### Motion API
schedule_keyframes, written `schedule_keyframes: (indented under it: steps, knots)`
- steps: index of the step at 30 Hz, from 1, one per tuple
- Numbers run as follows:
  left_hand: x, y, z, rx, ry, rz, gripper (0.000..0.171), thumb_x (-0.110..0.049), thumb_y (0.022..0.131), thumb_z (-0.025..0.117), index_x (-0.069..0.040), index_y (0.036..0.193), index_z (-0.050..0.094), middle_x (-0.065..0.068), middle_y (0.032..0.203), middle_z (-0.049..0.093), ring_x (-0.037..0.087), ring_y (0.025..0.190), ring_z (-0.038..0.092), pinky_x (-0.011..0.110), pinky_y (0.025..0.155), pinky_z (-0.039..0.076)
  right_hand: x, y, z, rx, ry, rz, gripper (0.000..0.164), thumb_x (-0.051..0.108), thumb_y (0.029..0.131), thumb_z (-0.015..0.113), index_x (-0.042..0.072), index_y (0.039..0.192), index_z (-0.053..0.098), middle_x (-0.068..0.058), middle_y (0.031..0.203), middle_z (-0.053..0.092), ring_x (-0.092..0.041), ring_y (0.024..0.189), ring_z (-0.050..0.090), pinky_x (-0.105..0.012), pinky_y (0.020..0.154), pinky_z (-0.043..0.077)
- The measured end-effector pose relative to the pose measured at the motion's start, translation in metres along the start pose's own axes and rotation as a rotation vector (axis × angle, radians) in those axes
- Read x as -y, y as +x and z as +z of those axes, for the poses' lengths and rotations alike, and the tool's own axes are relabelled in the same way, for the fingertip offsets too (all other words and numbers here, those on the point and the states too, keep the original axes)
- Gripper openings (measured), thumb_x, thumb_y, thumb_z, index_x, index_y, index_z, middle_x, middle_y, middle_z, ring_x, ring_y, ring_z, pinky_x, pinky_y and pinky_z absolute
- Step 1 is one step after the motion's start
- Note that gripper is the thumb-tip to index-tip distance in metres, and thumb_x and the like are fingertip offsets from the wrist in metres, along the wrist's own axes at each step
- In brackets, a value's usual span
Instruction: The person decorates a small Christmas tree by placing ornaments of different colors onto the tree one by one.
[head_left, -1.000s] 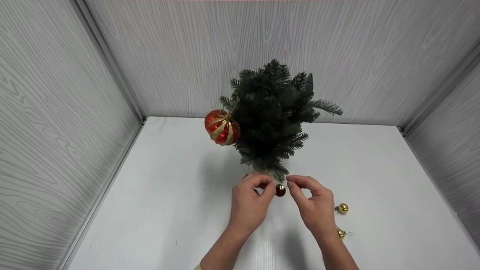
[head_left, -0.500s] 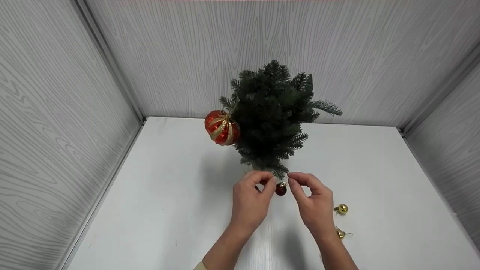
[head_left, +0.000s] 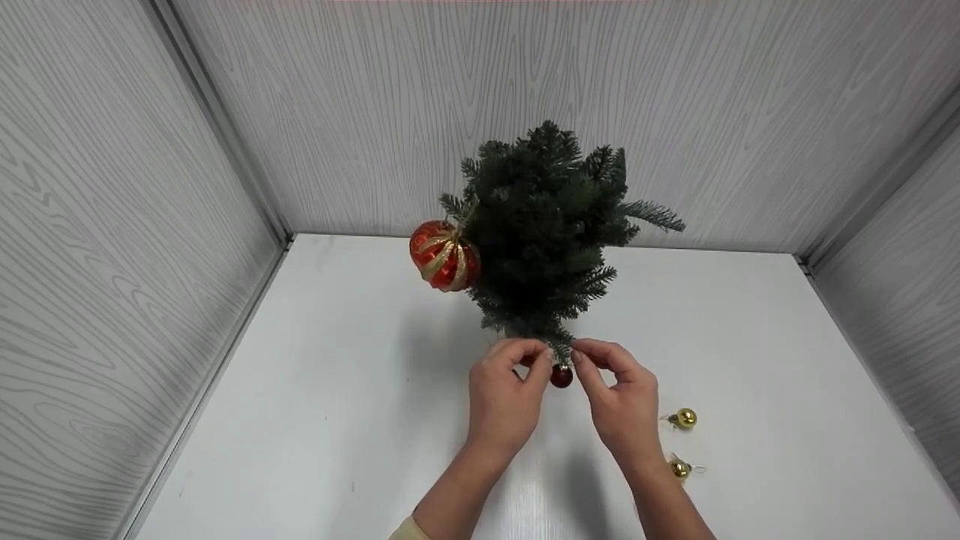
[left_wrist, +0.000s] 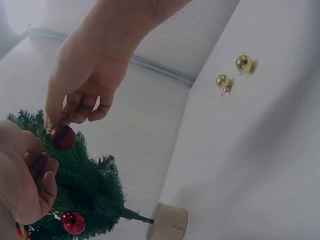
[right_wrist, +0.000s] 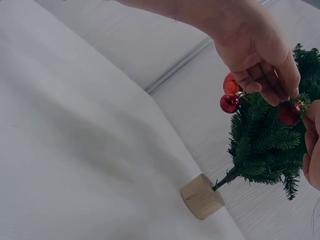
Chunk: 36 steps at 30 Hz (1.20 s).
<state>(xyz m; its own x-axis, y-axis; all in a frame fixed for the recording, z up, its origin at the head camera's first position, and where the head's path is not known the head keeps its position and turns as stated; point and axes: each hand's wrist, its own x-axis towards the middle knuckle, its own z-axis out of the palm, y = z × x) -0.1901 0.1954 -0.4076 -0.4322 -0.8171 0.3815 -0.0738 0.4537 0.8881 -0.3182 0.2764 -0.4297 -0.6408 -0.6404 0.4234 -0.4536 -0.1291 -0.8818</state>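
Note:
A small dark red Christmas bauble (head_left: pixel 562 376) hangs between my two hands, right under a low front branch tip of the small Christmas tree (head_left: pixel 540 232). My left hand (head_left: pixel 506 397) and right hand (head_left: pixel 625 401) pinch thumb to forefinger on either side of the bauble's hanging loop. The thin loop itself is mostly hidden by fingertips. In the left wrist view the bauble (left_wrist: pixel 63 138) touches or nearly touches the right fingertips. A second small red bauble (right_wrist: pixel 229 103) hangs on the tree beside my left hand. Higher up on the left hangs a large red-and-gold bauble (head_left: pixel 446 256).
Two small gold baubles (head_left: pixel 685 418) (left_wrist: pixel 223 82) lie on the white table (head_left: pixel 337 360), right of my right forearm. The tree stands on a round wooden base (right_wrist: pixel 201 196). Grey wood-grain panels (head_left: pixel 360 112) close in the back and sides.
Both hands have risen slightly toward the branch tip, and the bauble with them. My right hand has shifted a little left, closer to the left one.

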Motion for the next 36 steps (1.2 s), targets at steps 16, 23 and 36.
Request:
schedule_keyframes:
  steps: [16, 23, 36]
  knots:
    - [0.004, -0.01, -0.004, 0.077, 0.053, -0.02, 0.008, -0.013, 0.1, 0.074, -0.016, 0.096, 0.08, -0.009, 0.094, 0.069, 0.009, 0.087, 0.067, 0.032, 0.075, 0.056, -0.007, -0.012, 0.0, 0.078, 0.001, 0.035, 0.028, 0.0, 0.1, 0.071, 0.01, 0.126, 0.074, 0.001, 0.095, 0.073, -0.016, 0.092, 0.066, -0.025, 0.083, 0.05]
    - [0.007, -0.012, -0.006, 0.104, 0.076, -0.032, 0.009, -0.013, 0.1, 0.074, -0.017, 0.095, 0.081, -0.008, 0.093, 0.069, 0.01, 0.087, 0.067, 0.031, 0.074, 0.056, -0.011, -0.015, -0.001, 0.097, -0.002, 0.071, 0.033, 0.0, 0.099, 0.071, 0.012, 0.13, 0.072, 0.001, 0.094, 0.073, -0.016, 0.091, 0.066, -0.026, 0.081, 0.05]
    - [0.005, -0.01, -0.006, 0.078, 0.039, -0.035, 0.006, -0.015, 0.1, 0.076, -0.016, 0.097, 0.082, -0.008, 0.096, 0.07, 0.008, 0.086, 0.067, 0.029, 0.07, 0.056, -0.008, -0.011, 0.001, 0.094, 0.035, 0.077, 0.031, 0.001, 0.099, 0.073, 0.008, 0.129, 0.072, -0.002, 0.095, 0.076, -0.016, 0.092, 0.069, -0.024, 0.081, 0.053]
